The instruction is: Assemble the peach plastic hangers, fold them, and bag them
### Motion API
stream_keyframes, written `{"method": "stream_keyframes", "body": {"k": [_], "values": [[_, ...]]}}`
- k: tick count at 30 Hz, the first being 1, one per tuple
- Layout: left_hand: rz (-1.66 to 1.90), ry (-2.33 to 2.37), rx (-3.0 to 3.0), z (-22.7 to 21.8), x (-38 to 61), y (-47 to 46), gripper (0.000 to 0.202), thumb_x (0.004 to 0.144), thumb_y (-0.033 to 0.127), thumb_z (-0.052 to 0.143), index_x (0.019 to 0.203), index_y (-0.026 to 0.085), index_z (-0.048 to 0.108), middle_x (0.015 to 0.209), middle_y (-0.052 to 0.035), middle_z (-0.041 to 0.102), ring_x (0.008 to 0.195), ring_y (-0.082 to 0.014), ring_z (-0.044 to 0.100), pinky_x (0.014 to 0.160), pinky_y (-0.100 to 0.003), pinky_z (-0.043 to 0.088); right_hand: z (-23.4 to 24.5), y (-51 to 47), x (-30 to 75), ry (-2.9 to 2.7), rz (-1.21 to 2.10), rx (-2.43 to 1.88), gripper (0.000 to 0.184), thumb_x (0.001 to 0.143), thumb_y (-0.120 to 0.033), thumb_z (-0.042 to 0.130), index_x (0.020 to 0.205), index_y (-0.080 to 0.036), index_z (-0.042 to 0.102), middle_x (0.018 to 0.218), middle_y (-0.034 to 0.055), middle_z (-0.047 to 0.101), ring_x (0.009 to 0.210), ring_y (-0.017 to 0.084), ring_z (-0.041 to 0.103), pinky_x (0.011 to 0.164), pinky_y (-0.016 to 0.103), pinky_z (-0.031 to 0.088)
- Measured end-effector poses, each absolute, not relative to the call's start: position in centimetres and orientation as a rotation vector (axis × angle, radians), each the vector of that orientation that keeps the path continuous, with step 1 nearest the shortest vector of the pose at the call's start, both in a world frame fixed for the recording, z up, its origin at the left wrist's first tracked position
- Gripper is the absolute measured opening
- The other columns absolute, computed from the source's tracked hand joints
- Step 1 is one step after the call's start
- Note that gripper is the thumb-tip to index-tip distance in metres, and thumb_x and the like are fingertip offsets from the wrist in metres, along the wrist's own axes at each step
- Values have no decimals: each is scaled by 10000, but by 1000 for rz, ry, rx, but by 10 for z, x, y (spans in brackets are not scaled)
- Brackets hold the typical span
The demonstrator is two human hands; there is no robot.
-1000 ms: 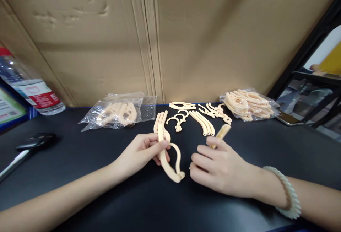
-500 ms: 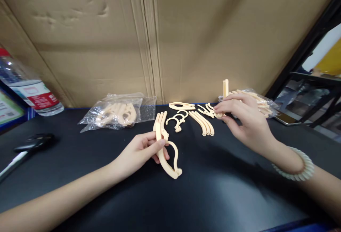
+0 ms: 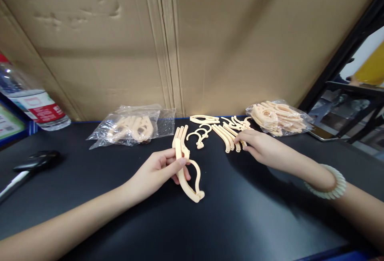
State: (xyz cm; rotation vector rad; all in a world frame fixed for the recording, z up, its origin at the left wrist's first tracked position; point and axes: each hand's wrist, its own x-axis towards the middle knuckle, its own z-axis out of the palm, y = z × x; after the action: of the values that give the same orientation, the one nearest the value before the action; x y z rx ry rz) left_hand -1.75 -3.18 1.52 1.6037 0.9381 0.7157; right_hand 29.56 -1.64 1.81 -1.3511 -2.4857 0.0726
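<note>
My left hand (image 3: 166,168) is closed around a beige plastic folding hanger (image 3: 189,191), with a curved hook-shaped part bowing out on its right. Its upper end overlaps several slim curved strips (image 3: 183,132). Farther right, my right hand (image 3: 260,146) has its fingertips down on a beige curved arm piece (image 3: 238,146) at the right end of a row of similar arm pieces (image 3: 222,136). The fingers partly hide that end of the row. Between the hands lie loose hook pieces (image 3: 199,136). Behind the row are smaller branched pieces (image 3: 235,123) and a long looped piece (image 3: 204,118).
Clear bags of beige parts lie at back left (image 3: 132,127) and back right (image 3: 279,117). A water bottle (image 3: 36,101) stands far left, behind a black object with a white cable (image 3: 37,161). A cardboard wall (image 3: 210,45) rises behind the black table (image 3: 192,233).
My right hand has come down and slightly left, bringing the upright arm pieces it held to the right end of the row. My left hand keeps its hold, almost unmoved.
</note>
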Motion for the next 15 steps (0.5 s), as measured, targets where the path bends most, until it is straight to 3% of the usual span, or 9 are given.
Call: {"method": "stream_keyframes", "body": {"k": [9,15], "values": [[710,939,1597,16,-17,-33,287,897,438,581,884,154,625,716,-25,723,623,-156,656,602,-258,511,15,-19,291,-2407,-12,-1300,294,847,-65,445,1049,-161,636,982,93,672,897,216,641,811,393,537],[718,929,1624,14,-18,-31,316,916,446,550,971,145,630,750,-28,718,682,-162,659,618,-253,507,16,-36,268,-2415,-109,-1051,332,902,-95,455,1203,-165,577,1208,126,615,1162,236,558,1003,455,474]]}}
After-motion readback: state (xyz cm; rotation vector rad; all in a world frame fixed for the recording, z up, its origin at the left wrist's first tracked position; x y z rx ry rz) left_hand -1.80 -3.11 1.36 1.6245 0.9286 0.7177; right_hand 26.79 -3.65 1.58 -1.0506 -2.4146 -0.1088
